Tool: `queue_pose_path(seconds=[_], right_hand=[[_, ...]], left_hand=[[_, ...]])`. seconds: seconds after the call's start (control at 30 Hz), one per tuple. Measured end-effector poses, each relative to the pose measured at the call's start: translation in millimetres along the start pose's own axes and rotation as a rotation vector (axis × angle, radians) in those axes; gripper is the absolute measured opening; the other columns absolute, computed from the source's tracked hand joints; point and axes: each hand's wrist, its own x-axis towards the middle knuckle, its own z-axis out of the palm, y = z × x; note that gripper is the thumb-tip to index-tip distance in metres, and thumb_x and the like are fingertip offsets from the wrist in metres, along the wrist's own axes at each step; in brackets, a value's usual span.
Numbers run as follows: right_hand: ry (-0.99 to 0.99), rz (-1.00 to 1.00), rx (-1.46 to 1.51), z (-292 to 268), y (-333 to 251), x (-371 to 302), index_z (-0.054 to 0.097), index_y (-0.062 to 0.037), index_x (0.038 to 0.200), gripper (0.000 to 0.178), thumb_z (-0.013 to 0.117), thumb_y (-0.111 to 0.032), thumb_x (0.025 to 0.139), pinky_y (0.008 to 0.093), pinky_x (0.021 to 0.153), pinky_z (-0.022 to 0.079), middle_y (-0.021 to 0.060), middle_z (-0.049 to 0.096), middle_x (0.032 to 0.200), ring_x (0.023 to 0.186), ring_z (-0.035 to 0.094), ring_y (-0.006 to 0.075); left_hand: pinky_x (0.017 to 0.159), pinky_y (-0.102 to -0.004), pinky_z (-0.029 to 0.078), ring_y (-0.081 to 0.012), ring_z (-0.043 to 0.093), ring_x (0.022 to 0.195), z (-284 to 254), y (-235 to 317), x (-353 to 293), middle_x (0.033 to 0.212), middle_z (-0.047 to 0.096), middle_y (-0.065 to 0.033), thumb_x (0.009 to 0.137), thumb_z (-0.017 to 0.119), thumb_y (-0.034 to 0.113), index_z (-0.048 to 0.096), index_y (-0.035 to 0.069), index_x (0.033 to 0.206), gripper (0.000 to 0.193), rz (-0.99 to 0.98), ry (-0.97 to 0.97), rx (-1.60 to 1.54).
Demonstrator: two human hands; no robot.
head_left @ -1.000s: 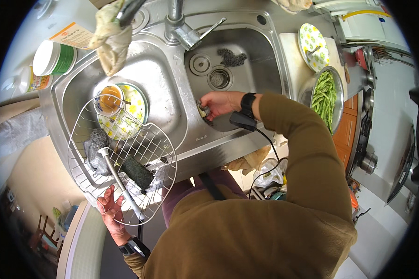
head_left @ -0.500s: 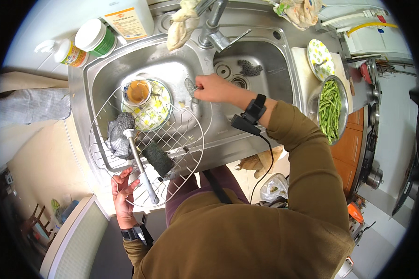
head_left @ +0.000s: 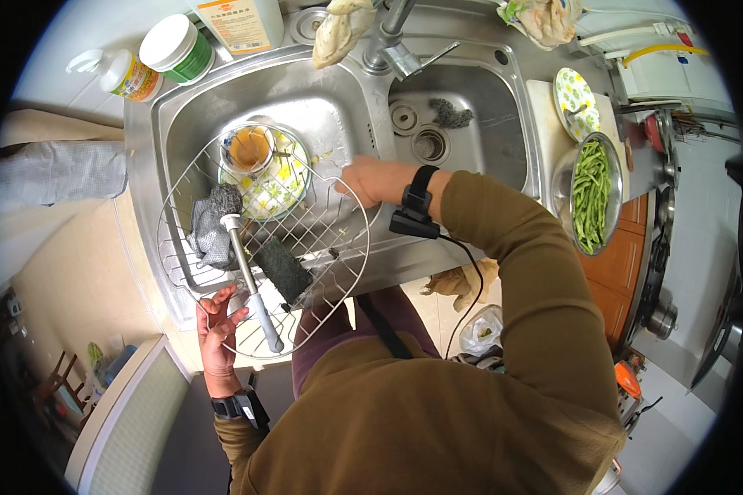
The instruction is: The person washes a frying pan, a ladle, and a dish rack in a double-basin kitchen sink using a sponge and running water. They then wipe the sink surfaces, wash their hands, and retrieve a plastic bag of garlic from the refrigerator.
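Left hand (head_left: 220,323) curled round near rim of wire rack (head_left: 367,247), presumably bearing weight since rack overhangs basin (head_left: 309,115). Ahead of that hand, I see grey mesh (head_left: 210,235), grey-handled tool (head_left: 254,285), dark scouring pad (head_left: 283,271) resting across wires. Farther ahead, small bowl (head_left: 250,148), patterned plate (head_left: 276,191) down in basin. Right hand (head_left: 360,183) low over basin's right side, fingertips obscured; can't tell if gripping. Right of it, green beans (head_left: 591,194) in steel bowl (head_left: 563,183), likely kept from splashes.
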Motion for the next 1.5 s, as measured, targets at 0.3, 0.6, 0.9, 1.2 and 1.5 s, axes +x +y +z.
queue_pose_path(seconds=[0.3,0.6,0.9,1.2,1.5], right_hand=[[0.320,-0.036,0.417,-8.7,-2.6,-42.3,0.052,-0.0062,0.090,0.017,0.053,-0.015,0.076,0.0456,0.064,0.045,0.0178,0.061,0.077,0.073,0.059,0.0381],[0.836,0.433,1.121,9.8,123.2,-142.3,0.053,-0.0079,0.106,0.030,0.054,-0.021,0.079,0.0302,0.059,0.043,0.0034,0.056,0.077,0.069,0.052,0.0128],[0.748,0.877,1.533,71.0,201.2,-109.1,0.052,-0.0039,0.109,0.036,0.057,-0.027,0.082,0.0368,0.065,0.045,0.0080,0.055,0.090,0.078,0.051,0.0205],[0.593,0.646,0.585,100.8,214.3,-13.0,0.046,-0.0017,0.119,0.054,0.069,-0.013,0.072,0.0416,0.088,0.045,0.0239,0.057,0.108,0.105,0.054,0.0391],[0.488,0.604,0.511,85.1,223.9,6.7,0.049,-0.0020,0.118,0.043,0.056,-0.028,0.084,0.0443,0.082,0.048,0.0245,0.061,0.095,0.091,0.059,0.0390]], left_hand=[[0.088,-0.0420,0.049,-0.0304,0.040,0.124,1.1,-0.5,0.7,0.119,0.050,-0.0138,0.064,0.046,-0.003,0.043,0.011,0.094,0.032,0.012,0.004,0.000],[0.088,-0.0400,0.050,-0.0308,0.038,0.125,5.9,2.0,1.0,0.121,0.051,-0.0149,0.065,0.046,-0.004,0.044,0.011,0.094,0.033,0.027,-0.003,0.013],[0.087,-0.0365,0.049,-0.0285,0.038,0.127,12.3,6.7,2.4,0.122,0.051,-0.0106,0.069,0.056,0.008,0.045,0.014,0.097,0.031,0.007,0.026,0.107],[0.084,-0.0366,0.051,-0.0295,0.039,0.126,13.7,4.4,1.2,0.121,0.052,-0.0122,0.069,0.055,0.008,0.045,0.014,0.097,0.031,0.019,0.072,0.080],[0.081,-0.0397,0.053,-0.0313,0.040,0.124,18.1,6.4,1.9,0.118,0.053,-0.0132,0.065,0.051,0.003,0.045,0.013,0.097,0.033,0.000,0.146,0.051]])
